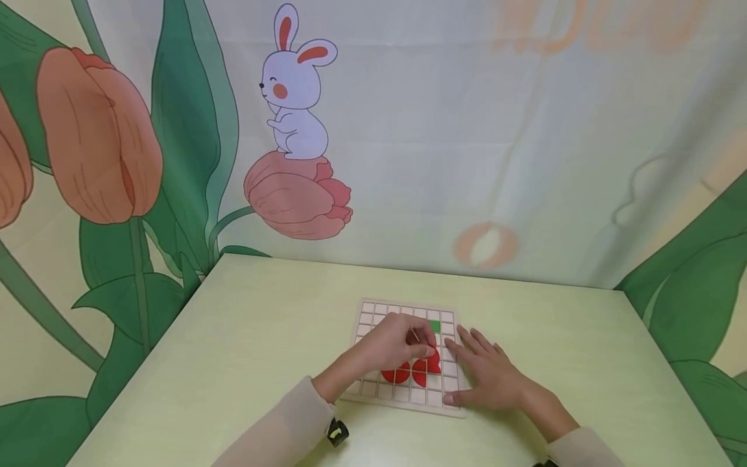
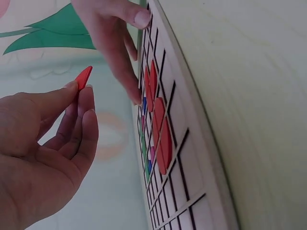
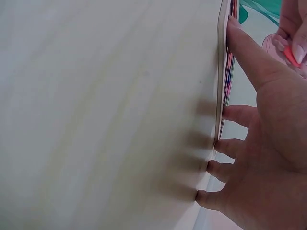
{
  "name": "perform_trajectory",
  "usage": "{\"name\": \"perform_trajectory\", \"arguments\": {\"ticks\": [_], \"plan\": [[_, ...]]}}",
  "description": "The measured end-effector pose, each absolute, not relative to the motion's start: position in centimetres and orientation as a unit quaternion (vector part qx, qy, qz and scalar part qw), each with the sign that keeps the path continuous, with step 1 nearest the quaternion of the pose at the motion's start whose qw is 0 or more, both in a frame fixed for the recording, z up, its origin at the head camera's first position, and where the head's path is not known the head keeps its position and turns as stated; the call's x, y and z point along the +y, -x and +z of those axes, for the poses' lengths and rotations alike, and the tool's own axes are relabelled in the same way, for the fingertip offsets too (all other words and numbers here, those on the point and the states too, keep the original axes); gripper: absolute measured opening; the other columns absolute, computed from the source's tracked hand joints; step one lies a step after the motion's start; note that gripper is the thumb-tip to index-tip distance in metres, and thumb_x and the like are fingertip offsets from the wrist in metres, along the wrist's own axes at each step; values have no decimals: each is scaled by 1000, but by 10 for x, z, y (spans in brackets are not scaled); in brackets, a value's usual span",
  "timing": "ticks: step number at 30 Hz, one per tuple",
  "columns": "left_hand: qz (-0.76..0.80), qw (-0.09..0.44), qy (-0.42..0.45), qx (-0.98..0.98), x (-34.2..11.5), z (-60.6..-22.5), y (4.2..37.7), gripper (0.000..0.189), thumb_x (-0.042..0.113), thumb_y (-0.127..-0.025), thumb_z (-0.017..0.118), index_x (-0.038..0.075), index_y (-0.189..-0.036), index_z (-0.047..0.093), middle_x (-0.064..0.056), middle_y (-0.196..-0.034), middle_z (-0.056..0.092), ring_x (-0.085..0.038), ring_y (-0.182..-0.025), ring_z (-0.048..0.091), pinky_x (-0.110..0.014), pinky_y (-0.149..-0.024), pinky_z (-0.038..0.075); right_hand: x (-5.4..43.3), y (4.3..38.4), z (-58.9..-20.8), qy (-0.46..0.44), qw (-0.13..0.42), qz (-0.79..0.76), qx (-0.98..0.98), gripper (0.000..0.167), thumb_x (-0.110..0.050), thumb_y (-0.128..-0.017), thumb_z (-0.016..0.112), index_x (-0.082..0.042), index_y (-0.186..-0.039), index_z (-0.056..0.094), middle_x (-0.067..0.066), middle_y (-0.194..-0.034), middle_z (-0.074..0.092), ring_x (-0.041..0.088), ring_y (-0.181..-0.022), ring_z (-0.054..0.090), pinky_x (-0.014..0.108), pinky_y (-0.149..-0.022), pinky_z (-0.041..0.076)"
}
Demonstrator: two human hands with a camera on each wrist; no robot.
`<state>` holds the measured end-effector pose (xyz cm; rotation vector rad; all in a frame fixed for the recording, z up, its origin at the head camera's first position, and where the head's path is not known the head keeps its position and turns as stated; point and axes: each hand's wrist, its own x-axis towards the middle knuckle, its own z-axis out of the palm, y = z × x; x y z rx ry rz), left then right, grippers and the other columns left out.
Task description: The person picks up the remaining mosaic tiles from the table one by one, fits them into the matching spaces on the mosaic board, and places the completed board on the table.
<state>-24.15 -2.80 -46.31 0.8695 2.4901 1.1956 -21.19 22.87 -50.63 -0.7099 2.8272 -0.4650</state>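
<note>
A wooden grid board (image 1: 379, 403) with square cells lies on the table. My left hand (image 1: 397, 340) is above it, pinching a small red tile (image 2: 84, 77) between thumb and fingertips, apart from the board in the left wrist view. Red tiles (image 1: 395, 373) sit in cells in the near half of the board, and a green tile (image 1: 434, 326) lies near its far right corner. Blue and pink tiles show narrowly in the left wrist view; my left hand hides part of the grid from above. With fingers spread, my right hand (image 1: 493, 376) rests along the board's right edge, thumb on the near corner.
The pale table (image 1: 262, 337) extends around the board. Behind it hangs a curtain (image 1: 408, 130) printed with a rabbit, tulips and leaves. A small black device (image 1: 337, 431) is strapped at the left wrist.
</note>
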Motion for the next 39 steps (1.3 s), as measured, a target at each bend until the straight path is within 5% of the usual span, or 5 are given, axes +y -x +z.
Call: {"name": "perform_trajectory", "arguments": {"ticks": [13, 20, 39], "plan": [[382, 137, -295, 865, -25, -482, 239, 9, 13, -98, 78, 18, -96, 71, 13, -89, 68, -5, -81, 63, -20, -75, 53, 229, 210, -505, 246, 93, -162, 951, 110, -74, -83, 75, -10, -164, 38, 23, -173, 19, 53, -157, 15, 81, -114, 20], [367, 142, -323, 861, -17, -488, 238, 11, 8, -99, 76, 15, -93, 70, 12, -85, 67, -3, -74, 62, -20, -66, 53, 231, 211, -506, 248, 89, -163, 951, 110, -75, -83, 74, -11, -165, 38, 22, -174, 18, 52, -158, 14, 80, -115, 19], [287, 95, -343, 889, -10, -494, 234, 22, 11, -97, 78, 22, -83, 66, 15, -80, 62, -2, -75, 57, -18, -70, 50, 230, 211, -505, 246, 92, -166, 950, 110, -74, -83, 75, -11, -164, 38, 23, -173, 18, 52, -157, 14, 80, -115, 19]]}}
